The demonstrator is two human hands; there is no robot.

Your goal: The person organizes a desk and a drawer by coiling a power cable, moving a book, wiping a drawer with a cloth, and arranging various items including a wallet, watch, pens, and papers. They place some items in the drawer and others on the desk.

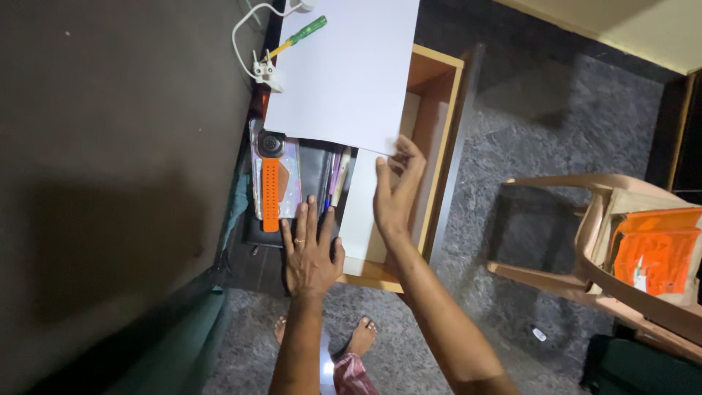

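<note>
White paper (pixel 344 69), a large blank sheet, lies across the top of an open wooden drawer (pixel 439 95) below me, covering much of its far end. My right hand (pixel 395 192) reaches up to the sheet's near corner; its grip is pinched lightly on that corner, thumb on one side and fingertips (pixel 411 150) curled over the edge. My left hand (pixel 311 252) lies flat with its grip spread, fingers apart and holding nothing, palm pressed on dark things at the drawer's near edge. A ring sits on one of its fingers.

Just left of my left hand's fingertips is a watch (pixel 270 179) with an orange strap, lying lengthwise on a clear packet. Between the watch and my right hand a few pens (pixel 335 175) lie side by side, partly under the sheet. A second white sheet (pixel 360 219) lies in the drawer beside my right wrist.

At the sheet's far left edge rests a screwdriver (pixel 301 35) with a green handle, beside a white cable (pixel 245 40) and plug. My bare feet (pixel 362 338) stand on grey floor beneath the drawer. Well off to the right is a plastic chair (pixel 585 241) carrying an orange bag (pixel 658 252).
</note>
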